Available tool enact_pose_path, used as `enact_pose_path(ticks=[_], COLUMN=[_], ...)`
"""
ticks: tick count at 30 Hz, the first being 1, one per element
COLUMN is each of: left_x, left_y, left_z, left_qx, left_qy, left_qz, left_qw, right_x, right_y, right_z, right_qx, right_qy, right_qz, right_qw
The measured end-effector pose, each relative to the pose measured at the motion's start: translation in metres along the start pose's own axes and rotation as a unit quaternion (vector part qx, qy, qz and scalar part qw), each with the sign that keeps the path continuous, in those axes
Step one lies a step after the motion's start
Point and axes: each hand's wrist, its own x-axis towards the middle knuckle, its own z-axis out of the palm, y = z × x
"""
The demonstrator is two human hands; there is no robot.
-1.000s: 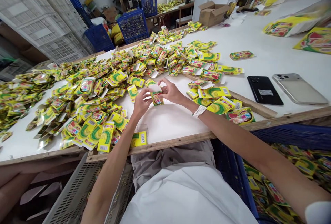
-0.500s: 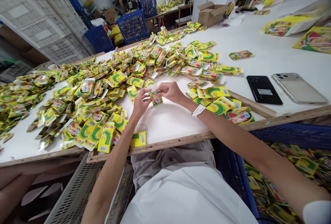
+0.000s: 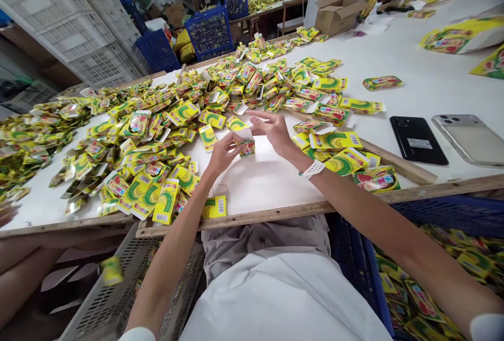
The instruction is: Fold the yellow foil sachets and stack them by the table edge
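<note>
White tabletop [image 3: 252, 194] piled with yellow-green sachets [image 3: 157, 131] at eleven o'clock, and here's the left hand [image 3: 224, 155] pinching a small white-tabbed sachet [image 3: 247, 147], right hand [image 3: 272, 131] spread open just beside it!

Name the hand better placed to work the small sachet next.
Left, probably: the left hand sits right at the small sachet, while the right hand is open and apart from it.
</note>
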Motion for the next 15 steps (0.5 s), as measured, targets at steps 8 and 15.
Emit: enact_pose_path(ticks=[8, 15], left_x=[-0.003, -0.002], left_y=[-0.001, -0.008], left_z=[0.01, 0.016], left_qx=[-0.009, -0.092], left_qy=[0.044, 0.064], left_qz=[0.022, 0.018], left_qw=[0.999, 0.994], right_x=[0.0, 0.005], right_y=[0.002, 0.004], right_z=[0.012, 0.005], right_qx=[-0.05, -0.068], right_qy=[0.008, -0.017], right_qz=[0.036, 0.058], right_qw=[0.998, 0.996])
